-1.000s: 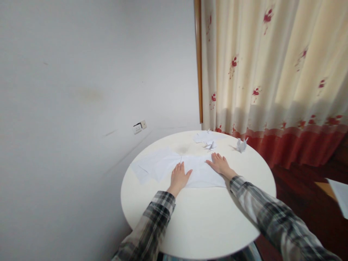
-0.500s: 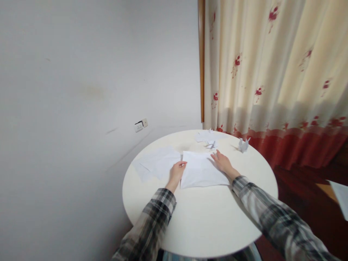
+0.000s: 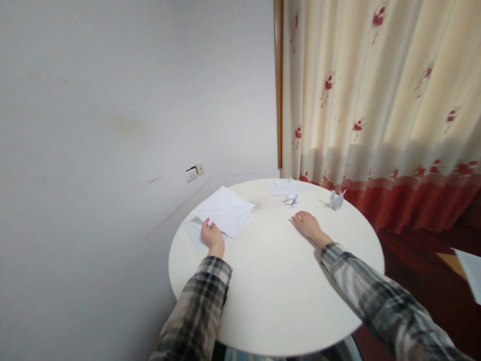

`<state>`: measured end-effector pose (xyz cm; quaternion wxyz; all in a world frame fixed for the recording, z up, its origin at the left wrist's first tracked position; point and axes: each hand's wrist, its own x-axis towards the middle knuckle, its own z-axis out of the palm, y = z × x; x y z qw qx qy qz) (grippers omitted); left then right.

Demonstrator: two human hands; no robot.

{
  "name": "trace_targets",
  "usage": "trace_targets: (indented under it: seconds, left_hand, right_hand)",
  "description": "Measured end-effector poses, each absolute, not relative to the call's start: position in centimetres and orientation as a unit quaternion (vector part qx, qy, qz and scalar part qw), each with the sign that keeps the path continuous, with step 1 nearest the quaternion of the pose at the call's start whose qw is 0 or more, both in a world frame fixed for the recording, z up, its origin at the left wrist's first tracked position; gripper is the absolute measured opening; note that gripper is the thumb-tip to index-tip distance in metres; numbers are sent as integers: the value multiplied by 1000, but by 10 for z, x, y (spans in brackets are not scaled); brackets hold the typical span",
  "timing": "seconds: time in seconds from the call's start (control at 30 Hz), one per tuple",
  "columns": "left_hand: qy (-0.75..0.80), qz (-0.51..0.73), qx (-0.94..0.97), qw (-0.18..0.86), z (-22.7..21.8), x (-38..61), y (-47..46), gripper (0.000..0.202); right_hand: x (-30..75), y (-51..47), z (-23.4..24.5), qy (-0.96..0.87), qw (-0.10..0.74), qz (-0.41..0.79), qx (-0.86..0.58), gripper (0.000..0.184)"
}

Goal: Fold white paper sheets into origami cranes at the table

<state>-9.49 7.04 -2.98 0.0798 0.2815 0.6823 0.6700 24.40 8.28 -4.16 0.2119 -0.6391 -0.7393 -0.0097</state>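
Observation:
At the left of the table, my left hand (image 3: 213, 237) has its fingers at the near edge of a white sheet of paper (image 3: 226, 209), gripping it. This sheet lies at a slant over other white papers (image 3: 192, 234), and its near edge looks slightly raised. My right hand (image 3: 307, 225) rests on the bare white tabletop with its fingers stretched out, holding nothing. Just beyond its fingertips stands a small folded paper figure (image 3: 292, 200).
The round white table (image 3: 278, 296) stands by a grey-white wall with a socket (image 3: 191, 174). Another folded paper figure (image 3: 336, 200) sits near the right rim. Flat paper (image 3: 280, 188) lies at the far edge. A flowered curtain (image 3: 356, 100) hangs behind.
The white sheet has moved from the table's middle leftward onto the other papers, with my left hand. My right hand stays in about the same place, now with no paper under it.

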Motion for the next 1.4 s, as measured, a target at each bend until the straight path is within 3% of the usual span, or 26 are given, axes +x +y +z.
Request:
trace_targets:
  seconds: [0.17,0.27,0.43,0.53,0.87,1.1,1.27,1.4]
  left_hand:
    - [736,585,338,-52,-16,-85,57,50]
    - [711,516,464,-116,-8,-63,49,55]
    - [587,260,766,-13,-18,-22,41,42]
    - [556,146,818,29,-25,-12,38,43]
    - [638,161,749,-82,8,12,20,32]
    - [617,165,769,-34,-5,13,28,41]
    - [680,159,716,-5,-7,0,40,54]
    - [742,156,651,-16,-10,-20,49,55]
  right_hand:
    - [240,85,-43,-711,220,-27,-668,46]
    - [233,88,-41,-700,222,-35,-678,50]
    - [219,95,-28,-693,236,-71,-678,49]
    - [214,98,-23,-689,234,-74,-682,51]
    - [196,91,-13,-686,211,-70,-692,62]
    - [199,95,-12,-698,212,-50,-683,65]
    - [207,100,-15,-689,256,5,-678,69]
    - [216,109,-26,-660,356,55,-659,63]
